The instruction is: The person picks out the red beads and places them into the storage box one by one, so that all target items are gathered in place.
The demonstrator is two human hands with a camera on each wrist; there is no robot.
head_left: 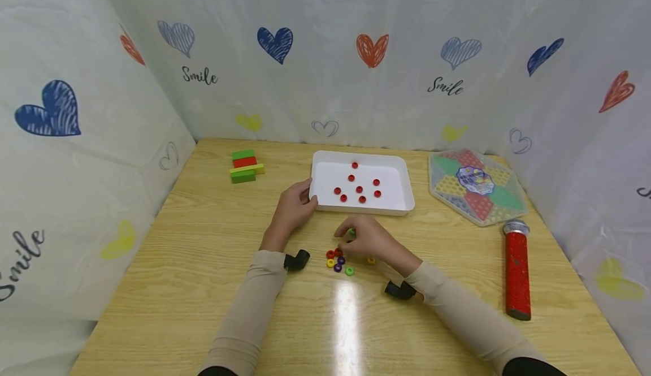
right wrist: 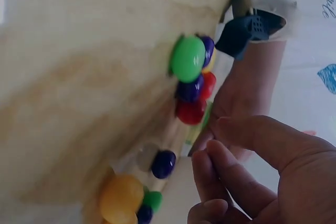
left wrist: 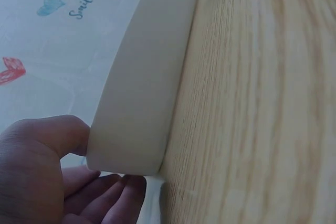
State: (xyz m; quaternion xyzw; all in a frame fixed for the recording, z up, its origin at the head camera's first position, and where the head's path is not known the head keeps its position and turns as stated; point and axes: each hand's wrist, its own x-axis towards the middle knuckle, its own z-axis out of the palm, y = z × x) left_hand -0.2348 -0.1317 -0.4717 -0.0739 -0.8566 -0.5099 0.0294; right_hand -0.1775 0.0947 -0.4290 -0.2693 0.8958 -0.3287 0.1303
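My left hand (head_left: pixel 295 209) grips the left front corner of a white tray (head_left: pixel 402 206), its thumb at the rim and its fingers curled against the outer side in the left wrist view. Several red beads (head_left: pixel 359 189) lie spread inside the tray. In front of it, my right hand (head_left: pixel 368 237) hovers over a loose group of beads, fingertips near a red bead (right wrist: pixel 190 110). No bead shows between its thumb and fingers. Around that hand lie a green bead (head_left: pixel 349 271), a purple bead (head_left: pixel 338 267), a yellow bead (head_left: pixel 330 263) and an orange bead (right wrist: pixel 122 199).
Green, red and yellow blocks (head_left: pixel 244 169) sit at the back left. A hexagonal game board (head_left: pixel 478 186) with coloured sections lies right of the tray, and a red glittery tube (head_left: pixel 517 274) with a silver top lies near the right edge. A printed white curtain (head_left: pixel 325 70) surrounds the wooden table (head_left: pixel 193 263).
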